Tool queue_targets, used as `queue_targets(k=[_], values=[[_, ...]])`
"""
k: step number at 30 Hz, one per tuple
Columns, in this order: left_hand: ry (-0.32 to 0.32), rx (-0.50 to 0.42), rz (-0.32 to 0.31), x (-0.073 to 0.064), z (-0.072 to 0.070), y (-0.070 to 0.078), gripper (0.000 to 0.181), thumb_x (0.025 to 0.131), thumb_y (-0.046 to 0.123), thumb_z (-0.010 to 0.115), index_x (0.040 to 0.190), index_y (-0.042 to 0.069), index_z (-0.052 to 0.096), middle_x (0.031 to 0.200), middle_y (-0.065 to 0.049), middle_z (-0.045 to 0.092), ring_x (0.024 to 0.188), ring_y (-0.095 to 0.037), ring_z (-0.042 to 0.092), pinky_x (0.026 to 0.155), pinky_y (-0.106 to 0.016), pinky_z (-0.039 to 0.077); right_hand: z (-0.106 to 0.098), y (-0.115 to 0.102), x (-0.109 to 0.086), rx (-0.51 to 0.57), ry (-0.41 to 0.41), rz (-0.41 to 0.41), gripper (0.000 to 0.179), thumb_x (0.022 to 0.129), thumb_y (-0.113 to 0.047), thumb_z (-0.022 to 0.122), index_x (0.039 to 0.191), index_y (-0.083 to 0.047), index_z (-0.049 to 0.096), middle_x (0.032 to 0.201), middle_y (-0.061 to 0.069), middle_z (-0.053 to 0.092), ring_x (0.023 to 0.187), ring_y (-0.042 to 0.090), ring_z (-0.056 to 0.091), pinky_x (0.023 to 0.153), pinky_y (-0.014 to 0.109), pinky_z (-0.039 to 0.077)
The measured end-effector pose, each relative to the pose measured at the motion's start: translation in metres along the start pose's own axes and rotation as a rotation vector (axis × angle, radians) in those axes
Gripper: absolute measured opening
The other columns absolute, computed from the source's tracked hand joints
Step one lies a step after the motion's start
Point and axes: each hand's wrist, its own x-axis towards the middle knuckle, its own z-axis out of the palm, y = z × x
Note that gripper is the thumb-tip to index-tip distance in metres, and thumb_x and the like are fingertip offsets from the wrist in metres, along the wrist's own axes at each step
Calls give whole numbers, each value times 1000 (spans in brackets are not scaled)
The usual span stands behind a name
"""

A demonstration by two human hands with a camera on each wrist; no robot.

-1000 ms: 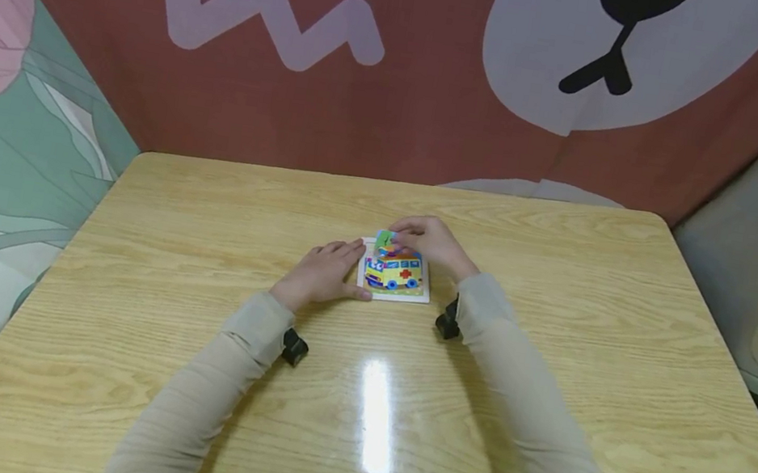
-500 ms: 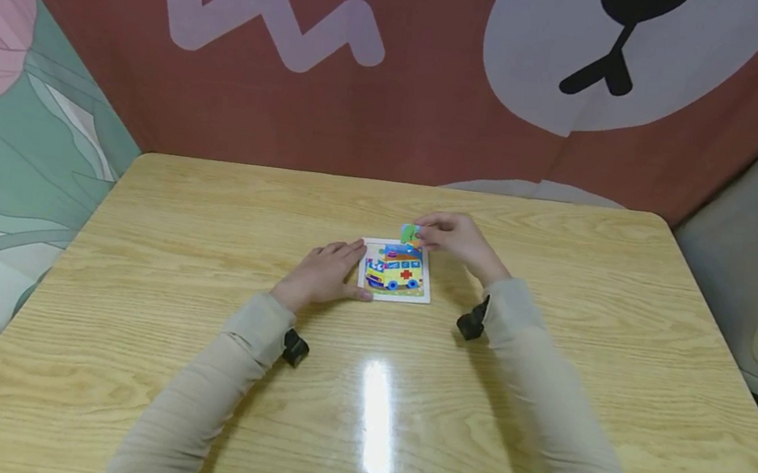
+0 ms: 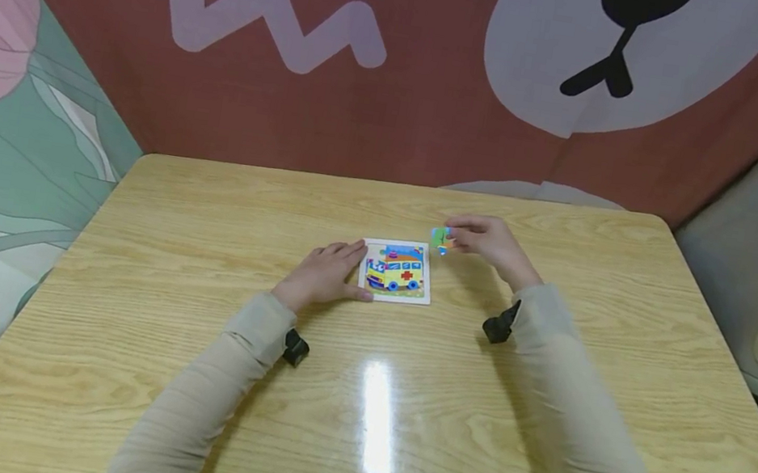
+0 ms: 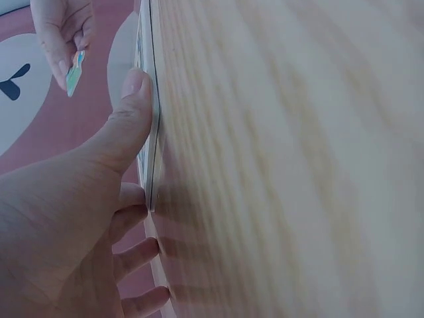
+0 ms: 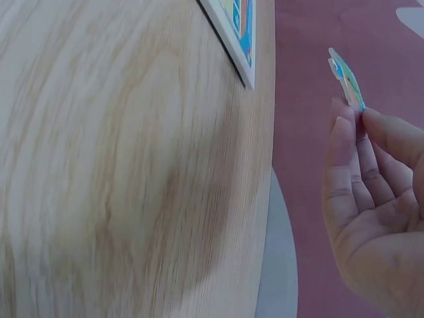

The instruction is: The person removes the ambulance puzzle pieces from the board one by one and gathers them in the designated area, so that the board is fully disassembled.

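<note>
A small square jigsaw puzzle in a white frame (image 3: 428, 281) lies on the table, its picture a yellow ambulance with a red cross. Its upper left corner shows a pale patch. My left hand (image 3: 323, 276) rests along the frame's left side, thumb at the near corner and fingers spread. In the left wrist view the thumb (image 4: 129, 112) presses on the frame's edge. My right hand (image 3: 495, 247) pinches a green and blue puzzle piece (image 3: 440, 238) between thumb and fingertips, raised to the right of the frame's far corner. The right wrist view shows the piece (image 5: 349, 83) nearly edge-on.
The wooden table (image 3: 207, 203) reaches back to a red-brown wall (image 3: 424, 129) with a cartoon print. A glare streak (image 3: 377, 424) lies on the near part. Black wrist cameras (image 3: 500, 325) hang under both cuffs.
My right hand has lifted the puzzle piece away from over the puzzle and moved it right, beyond the frame. The left hand has stayed at the frame's left side.
</note>
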Motion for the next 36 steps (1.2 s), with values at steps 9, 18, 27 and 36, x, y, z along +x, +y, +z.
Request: queue_targets(k=[9, 18, 27, 36], values=[[2, 4, -1, 0, 0, 0, 93, 86, 62, 55, 154, 13, 15, 163, -4, 10, 149, -32, 16, 120, -52, 17, -13, 10, -4, 31, 38, 30, 43, 96, -24, 57, 131, 2, 55, 109, 3, 66, 85, 2, 65, 93, 32, 54], [1, 12, -6, -1, -1, 1, 93, 86, 62, 54, 154, 13, 14, 163, -3, 9, 149, -31, 15, 121, -52, 16, -22, 22, -7, 59, 42, 47, 43, 97, -23, 57, 131, 4, 53, 86, -16, 65, 82, -2, 64, 88, 26, 54], [-5, 11, -4, -1, -2, 2, 93, 87, 62, 54, 154, 13, 13, 163, -4, 10, 149, -31, 15, 121, -51, 16, -30, 34, -5, 64, 46, 78, 46, 97, -21, 56, 134, 7, 50, 77, -21, 63, 73, -6, 61, 74, 16, 53], [2, 7, -4, 0, 0, 0, 93, 87, 62, 54, 154, 12, 14, 163, -4, 10, 149, -31, 15, 121, -51, 16, -34, 46, -1, 110, 30, 136, 45, 98, -17, 53, 135, 9, 48, 80, -20, 63, 74, -8, 61, 73, 12, 53]])
